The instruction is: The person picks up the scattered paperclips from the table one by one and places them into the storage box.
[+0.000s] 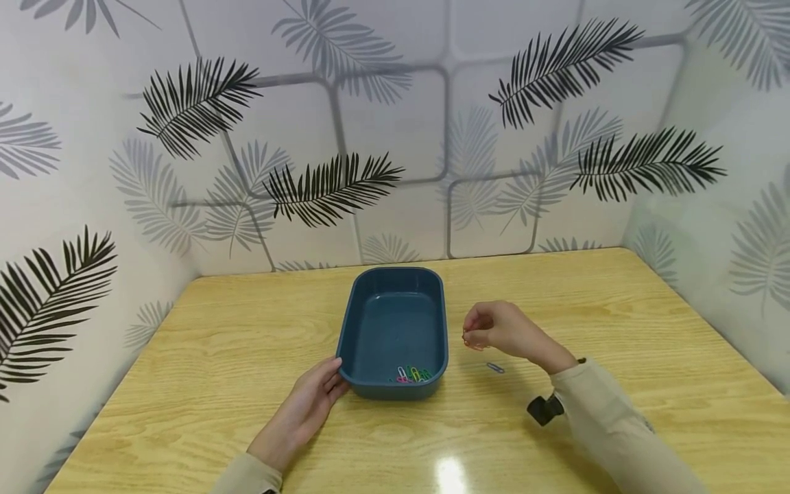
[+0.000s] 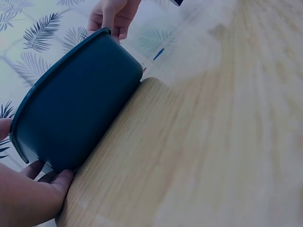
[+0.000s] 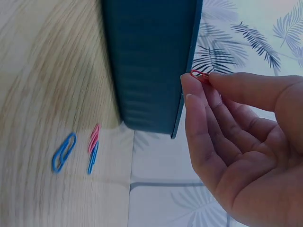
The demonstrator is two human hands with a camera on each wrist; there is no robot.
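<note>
A dark blue plastic tray stands on the table, with several coloured paper clips inside near its front end. My left hand holds the tray's front left corner, thumb at the rim and fingers against the outer wall. Just right of the tray, my right hand pinches a red paper clip between thumb and index finger, raised above the table. Below that hand lie a blue paper clip, a pink paper clip and a second blue paper clip that touches the pink one.
The wooden table extends on both sides of the tray. Behind it rises a pale wall with a leaf pattern. A small black device sits at the right wrist.
</note>
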